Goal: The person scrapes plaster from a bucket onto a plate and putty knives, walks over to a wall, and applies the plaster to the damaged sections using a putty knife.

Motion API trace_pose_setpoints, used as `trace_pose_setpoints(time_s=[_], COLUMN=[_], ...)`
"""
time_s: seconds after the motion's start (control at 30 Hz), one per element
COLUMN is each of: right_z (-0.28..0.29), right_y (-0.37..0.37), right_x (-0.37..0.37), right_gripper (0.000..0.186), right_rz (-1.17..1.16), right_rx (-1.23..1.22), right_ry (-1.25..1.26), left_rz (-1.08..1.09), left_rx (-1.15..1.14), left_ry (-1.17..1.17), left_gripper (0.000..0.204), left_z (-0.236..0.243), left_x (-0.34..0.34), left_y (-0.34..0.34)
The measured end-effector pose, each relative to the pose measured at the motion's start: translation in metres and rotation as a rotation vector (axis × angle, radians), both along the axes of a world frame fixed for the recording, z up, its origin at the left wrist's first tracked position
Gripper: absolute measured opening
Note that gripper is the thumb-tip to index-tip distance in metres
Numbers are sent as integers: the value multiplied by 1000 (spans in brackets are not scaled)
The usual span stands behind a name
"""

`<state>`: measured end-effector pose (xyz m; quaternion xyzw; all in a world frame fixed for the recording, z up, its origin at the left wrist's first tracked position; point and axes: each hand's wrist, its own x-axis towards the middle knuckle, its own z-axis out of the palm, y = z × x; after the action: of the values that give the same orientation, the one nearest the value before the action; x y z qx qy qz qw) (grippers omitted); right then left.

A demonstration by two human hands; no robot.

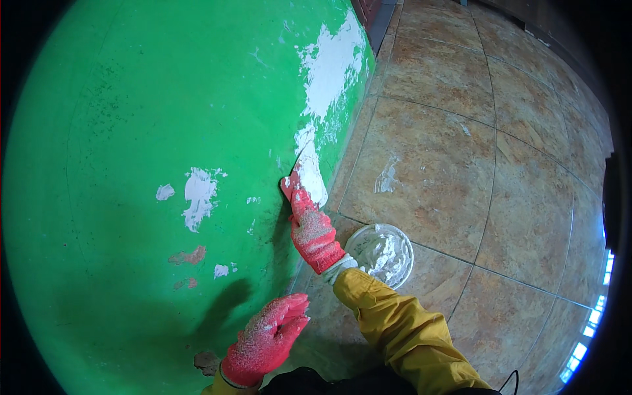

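My right hand (315, 230), in a dusty red glove, grips a red putty spreader (286, 187) against the low part of the green wall (164, 112). White putty (311, 172) lies around the spreader and runs up into a larger smeared patch (332, 66); how much is on the tool and how much on the wall is hard to tell. Just below and right of that wrist, a round white tub (409, 263) of putty stands on the floor. My left hand (266, 339), gloved the same way, is held near the wall with nothing in it, thumb apart from its fingers.
Brown stone-look tiles (428, 171) cover the floor right of the wall, with a white smear (386, 175) on one. Smaller white patches (199, 197) and a chipped spot (189, 255) mark the wall. A dark hole (207, 363) shows low on the wall beside my left hand.
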<state>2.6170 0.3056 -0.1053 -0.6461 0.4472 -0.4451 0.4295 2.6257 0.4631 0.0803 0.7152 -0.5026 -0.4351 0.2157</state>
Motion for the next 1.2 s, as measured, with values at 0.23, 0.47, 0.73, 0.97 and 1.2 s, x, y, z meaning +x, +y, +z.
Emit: trace_pose_setpoints(time_s=[0.23,0.47,0.73,0.97,1.2], right_z=[16,25,18,-5,-7], right_y=[4,-4,-37,-31,-19], right_x=[-32,-79,-61,-38,-27], right_gripper=[66,55,52,54,58], right_rz=[49,-190,-196,-176,-159], right_rx=[47,248,100,-67,-59], right_ry=[6,-204,-245,-253,-289], left_rz=[28,47,-7,-15,-22], left_rx=[9,5,-7,1,3], left_ry=[13,-7,-58,-48,-43], left_gripper=[31,32,32,32,32], left_z=[3,6,9,6,1], left_x=[-5,-9,-11,-10,-8], left_y=[-6,-2,-2,-2,-3])
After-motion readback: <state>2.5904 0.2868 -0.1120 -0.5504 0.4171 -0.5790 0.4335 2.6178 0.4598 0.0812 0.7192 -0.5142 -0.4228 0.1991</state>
